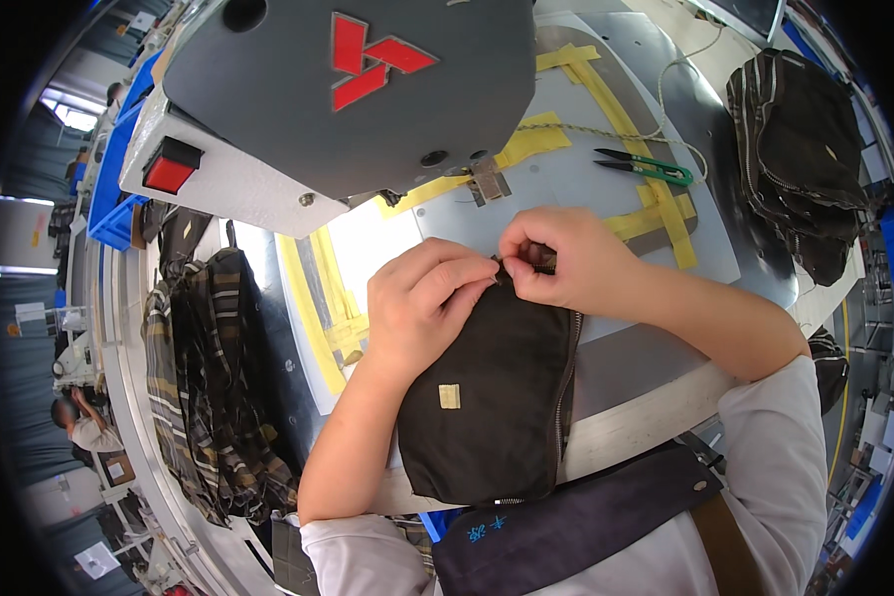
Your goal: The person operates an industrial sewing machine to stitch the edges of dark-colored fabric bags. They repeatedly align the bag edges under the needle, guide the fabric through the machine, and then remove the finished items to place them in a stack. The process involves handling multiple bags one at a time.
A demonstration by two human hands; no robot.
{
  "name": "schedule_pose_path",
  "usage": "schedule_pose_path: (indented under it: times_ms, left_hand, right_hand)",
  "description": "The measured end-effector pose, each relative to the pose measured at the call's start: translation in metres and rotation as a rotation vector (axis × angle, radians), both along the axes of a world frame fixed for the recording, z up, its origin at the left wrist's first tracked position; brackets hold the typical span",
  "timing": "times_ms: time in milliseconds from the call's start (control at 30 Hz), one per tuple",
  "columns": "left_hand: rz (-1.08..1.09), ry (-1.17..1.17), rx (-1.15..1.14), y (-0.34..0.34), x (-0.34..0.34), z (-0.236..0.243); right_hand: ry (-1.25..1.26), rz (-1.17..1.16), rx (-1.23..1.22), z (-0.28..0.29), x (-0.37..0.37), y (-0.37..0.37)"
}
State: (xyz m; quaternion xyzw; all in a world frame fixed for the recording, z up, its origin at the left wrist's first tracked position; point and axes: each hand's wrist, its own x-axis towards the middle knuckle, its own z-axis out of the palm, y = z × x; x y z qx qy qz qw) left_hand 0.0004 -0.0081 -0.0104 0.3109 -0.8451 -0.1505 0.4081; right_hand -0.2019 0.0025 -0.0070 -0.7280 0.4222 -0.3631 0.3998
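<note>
A dark brown fabric piece (492,397) with a zipper along its right side lies before me, its near end over the table's front edge. A small yellow tag (450,396) sits on its left part. My left hand (422,293) pinches the fabric's far corner between thumb and fingers. Beside it, my right hand (566,260) is closed at the same corner, fingertips almost touching the left ones. A bit of dark material shows between the right fingers. The exact spot they grip is small and partly hidden.
A sewing machine head (368,89) rises just beyond my hands, with a red switch (172,167) on its left. Green-handled thread snips (646,166) lie at right. Dark zippered pieces (800,149) are stacked far right; striped fabric (214,377) is heaped left. Yellow tape (666,214) marks the worktop.
</note>
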Motion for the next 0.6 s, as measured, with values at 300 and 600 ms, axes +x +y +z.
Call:
schedule_pose_path:
  times_ms: [300,600]
  left_hand:
    - [0.057,-0.091,-0.263,-0.002,-0.004,0.0]
    - [0.12,-0.253,-0.086,0.005,-0.011,0.014]
  right_hand:
    - [-0.109,0.001,0.275,0.005,-0.002,-0.006]
    - [-0.145,-0.031,0.251,-0.01,0.0,-0.017]
